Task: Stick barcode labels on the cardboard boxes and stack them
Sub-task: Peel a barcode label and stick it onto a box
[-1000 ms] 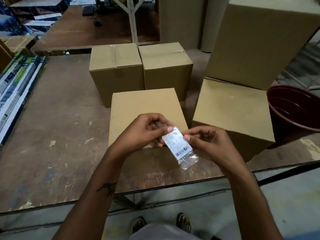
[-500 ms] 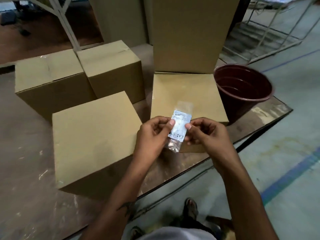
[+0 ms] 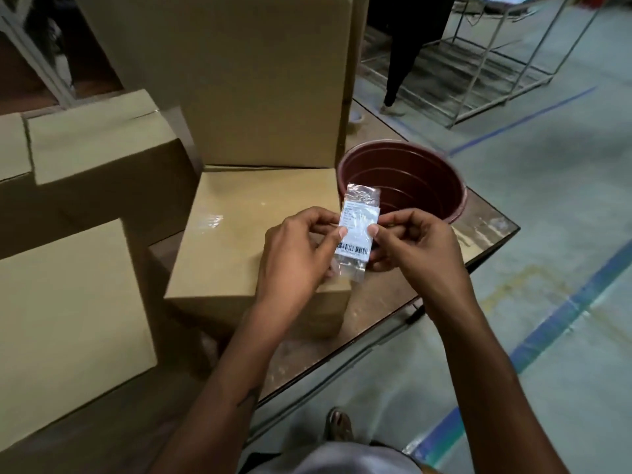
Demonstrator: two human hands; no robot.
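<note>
Above the near cardboard box (image 3: 260,234), the left hand (image 3: 297,254) and right hand (image 3: 413,248) each pinch 1 side of the barcode label (image 3: 357,230). Peeling its clear backing slowly should avoid creases. Beside it, the maroon bucket (image 3: 403,186) crowds the table corner (image 3: 506,227).

A dark red bucket (image 3: 403,179) stands at the table (image 3: 393,299) corner, metal racks (image 3: 478,63) beyond.
</note>
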